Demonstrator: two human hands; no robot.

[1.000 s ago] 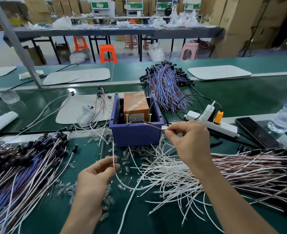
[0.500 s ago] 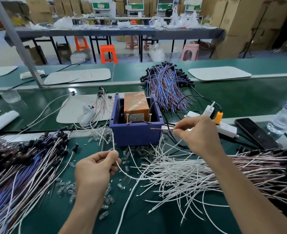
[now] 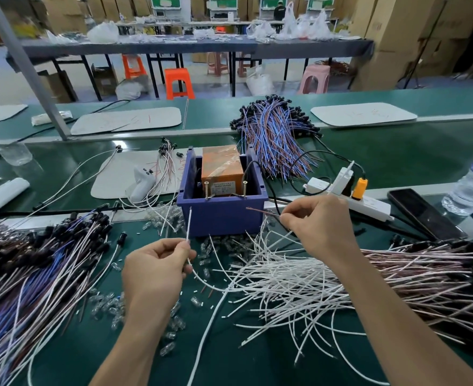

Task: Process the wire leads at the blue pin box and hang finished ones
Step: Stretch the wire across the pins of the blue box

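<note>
The blue pin box [image 3: 221, 218] sits on the green bench [image 3: 96, 355] straight ahead of you, with an orange taped block [image 3: 222, 165] inside it and two upright pins [image 3: 206, 190] at its front rim. Your left hand [image 3: 154, 270] pinches a white lead [image 3: 188, 227] between thumb and fingertips, its free end standing up in front of the box's front wall. Your right hand [image 3: 323, 228] pinches a brown lead [image 3: 260, 212] whose tip points left, just short of the box's right front corner. Loose white leads [image 3: 285, 282] fan out under your right forearm. Black-capped bundles [image 3: 35, 274] lie at your left. A power strip [image 3: 369, 205] and a phone [image 3: 421, 213] sit to the right.
</note>
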